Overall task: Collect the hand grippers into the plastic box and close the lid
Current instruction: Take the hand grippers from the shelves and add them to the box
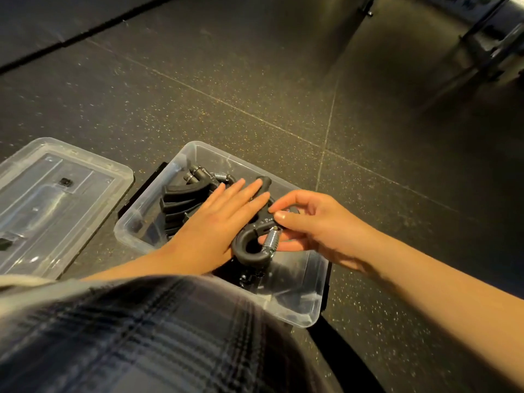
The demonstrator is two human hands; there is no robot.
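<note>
A clear plastic box [300,302] stands on the dark floor, with several black hand grippers [181,199] stacked in its left half. My left hand [215,222] lies flat with straight fingers on the stack and against one black hand gripper [249,248] above the box. My right hand [314,222] pinches that gripper near its metal spring [270,239], thumb and fingers curled round its top. The clear lid [56,199] lies on the floor to the left of the box, apart from it.
Dark speckled rubber floor tiles [283,95] spread all round. Metal frame legs [482,52] stand at the far right. My plaid sleeve [127,336] fills the lower left and hides the box's near left corner.
</note>
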